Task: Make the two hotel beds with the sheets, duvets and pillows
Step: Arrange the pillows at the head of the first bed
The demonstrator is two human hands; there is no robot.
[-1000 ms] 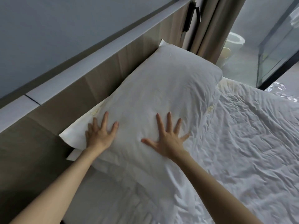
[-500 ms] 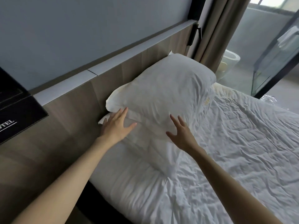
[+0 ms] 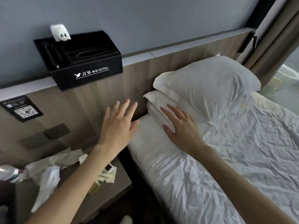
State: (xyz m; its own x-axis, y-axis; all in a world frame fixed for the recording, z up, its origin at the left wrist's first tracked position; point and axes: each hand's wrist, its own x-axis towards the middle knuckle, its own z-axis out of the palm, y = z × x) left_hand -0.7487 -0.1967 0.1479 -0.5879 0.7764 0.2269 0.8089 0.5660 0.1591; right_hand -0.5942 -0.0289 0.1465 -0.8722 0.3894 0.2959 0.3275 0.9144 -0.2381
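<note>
Two white pillows lie stacked against the wooden headboard; the top pillow covers most of the lower pillow. A wrinkled white duvet covers the bed. My left hand hovers with fingers spread, left of the pillows, over the gap between bed and headboard, touching nothing. My right hand is open with straight fingers just in front of the lower pillow, above the duvet's head end; whether it touches is unclear.
A black hotel tissue box sits on the headboard ledge at left. A bedside table below holds crumpled white tissues and small items. A brown curtain hangs at the far right beyond the bed.
Both hands have come off the pillows and drawn back toward me. The view has swung left and pulled away, bringing the tissue box and bedside table into sight.
</note>
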